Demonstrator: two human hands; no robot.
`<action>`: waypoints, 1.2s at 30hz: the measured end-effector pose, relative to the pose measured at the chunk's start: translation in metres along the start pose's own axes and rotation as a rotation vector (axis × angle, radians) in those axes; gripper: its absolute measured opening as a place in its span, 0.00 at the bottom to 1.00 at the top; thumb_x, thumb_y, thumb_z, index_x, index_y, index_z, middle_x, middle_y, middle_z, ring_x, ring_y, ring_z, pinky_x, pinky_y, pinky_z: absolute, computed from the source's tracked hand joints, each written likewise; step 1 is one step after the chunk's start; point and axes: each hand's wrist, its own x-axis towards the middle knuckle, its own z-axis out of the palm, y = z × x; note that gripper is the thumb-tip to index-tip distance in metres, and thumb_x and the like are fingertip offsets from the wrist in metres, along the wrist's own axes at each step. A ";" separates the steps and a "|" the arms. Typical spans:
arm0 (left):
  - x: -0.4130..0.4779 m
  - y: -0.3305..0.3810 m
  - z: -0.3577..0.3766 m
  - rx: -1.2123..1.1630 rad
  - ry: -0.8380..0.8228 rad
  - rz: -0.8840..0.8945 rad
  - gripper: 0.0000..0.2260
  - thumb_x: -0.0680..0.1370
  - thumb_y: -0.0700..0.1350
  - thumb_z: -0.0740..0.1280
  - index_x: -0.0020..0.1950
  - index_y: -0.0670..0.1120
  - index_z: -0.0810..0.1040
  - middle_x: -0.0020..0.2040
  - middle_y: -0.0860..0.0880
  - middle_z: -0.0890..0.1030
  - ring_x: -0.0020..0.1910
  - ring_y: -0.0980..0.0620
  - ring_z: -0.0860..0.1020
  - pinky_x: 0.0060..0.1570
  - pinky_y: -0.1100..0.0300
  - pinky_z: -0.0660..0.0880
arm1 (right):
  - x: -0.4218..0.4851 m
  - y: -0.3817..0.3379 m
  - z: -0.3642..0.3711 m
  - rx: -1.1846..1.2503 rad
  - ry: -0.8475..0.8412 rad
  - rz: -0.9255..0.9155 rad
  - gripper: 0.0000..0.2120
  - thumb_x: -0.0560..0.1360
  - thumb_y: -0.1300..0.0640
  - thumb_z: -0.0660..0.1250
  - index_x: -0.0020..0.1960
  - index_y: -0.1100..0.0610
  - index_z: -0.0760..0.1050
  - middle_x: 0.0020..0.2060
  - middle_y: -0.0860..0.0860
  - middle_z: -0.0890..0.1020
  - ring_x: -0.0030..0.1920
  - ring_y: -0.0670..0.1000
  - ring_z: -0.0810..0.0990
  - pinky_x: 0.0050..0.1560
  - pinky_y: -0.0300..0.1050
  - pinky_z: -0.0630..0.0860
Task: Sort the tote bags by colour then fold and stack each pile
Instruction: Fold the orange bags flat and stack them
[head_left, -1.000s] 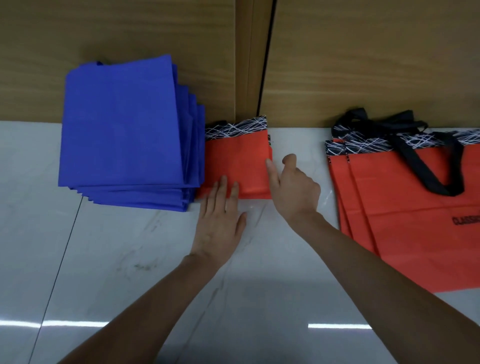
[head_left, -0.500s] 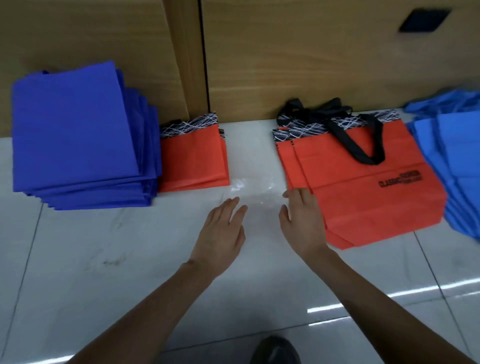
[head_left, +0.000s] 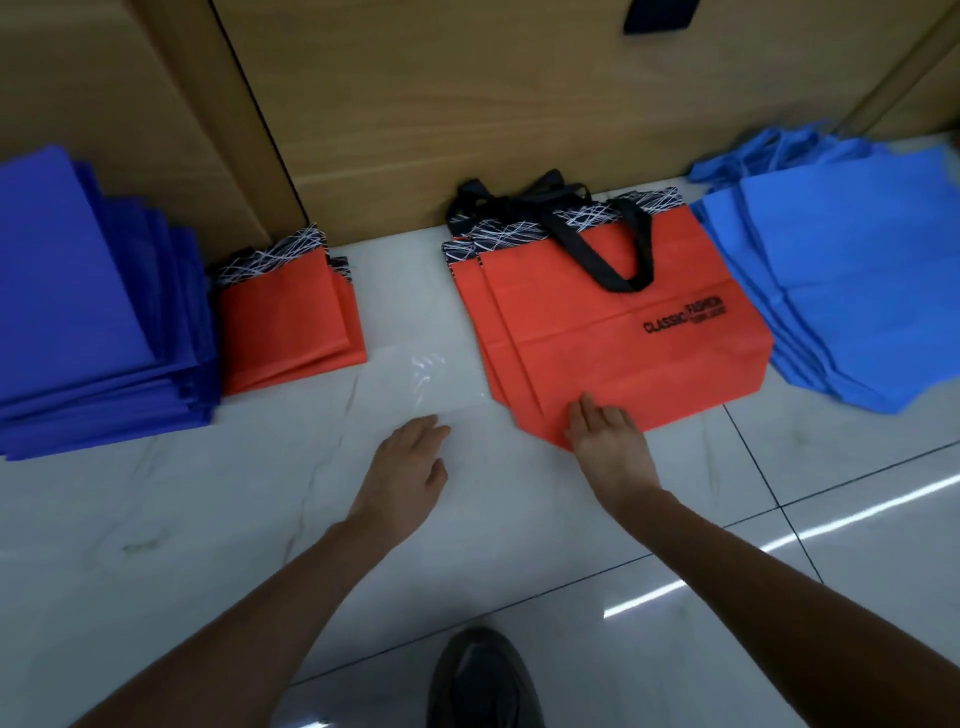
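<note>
A pile of unfolded red tote bags (head_left: 597, 338) with black handles and black-and-white patterned tops lies flat by the wall at centre right. My right hand (head_left: 608, 436) rests open on the pile's near corner. My left hand (head_left: 410, 467) hovers open over the bare floor left of that pile, holding nothing. A small stack of folded red bags (head_left: 285, 322) sits at centre left. Beside it stands a tall stack of folded dark blue bags (head_left: 88, 306). Several unfolded light blue bags (head_left: 852, 280) lie at the far right.
All piles lie on a glossy white tiled floor (head_left: 208, 545) against a wooden wall (head_left: 467, 104). A dark shoe (head_left: 480, 680) shows at the bottom centre between my arms.
Both hands left the folded red stack and moved right. My right hand has come down onto the near corner of the unfolded red pile. The view swung right, revealing the light blue bags.
</note>
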 end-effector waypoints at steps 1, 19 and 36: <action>-0.001 -0.004 0.002 0.025 -0.014 0.013 0.23 0.72 0.48 0.54 0.60 0.38 0.78 0.62 0.38 0.76 0.60 0.40 0.76 0.59 0.46 0.72 | 0.001 -0.001 -0.003 -0.080 0.033 -0.055 0.17 0.64 0.64 0.56 0.45 0.67 0.81 0.41 0.64 0.83 0.32 0.58 0.80 0.34 0.46 0.78; 0.006 -0.027 -0.034 -0.019 0.075 0.242 0.23 0.66 0.30 0.64 0.57 0.48 0.81 0.58 0.49 0.80 0.61 0.46 0.76 0.63 0.56 0.63 | -0.059 -0.074 -0.046 0.578 0.090 -0.476 0.25 0.80 0.42 0.51 0.60 0.60 0.75 0.51 0.55 0.82 0.47 0.54 0.79 0.50 0.45 0.73; 0.008 -0.035 -0.061 -0.731 -0.022 -0.397 0.06 0.76 0.44 0.68 0.46 0.42 0.81 0.40 0.49 0.79 0.42 0.52 0.74 0.46 0.57 0.72 | -0.025 0.077 -0.026 1.041 0.052 0.270 0.15 0.73 0.60 0.70 0.30 0.53 0.71 0.27 0.39 0.74 0.32 0.38 0.71 0.39 0.37 0.67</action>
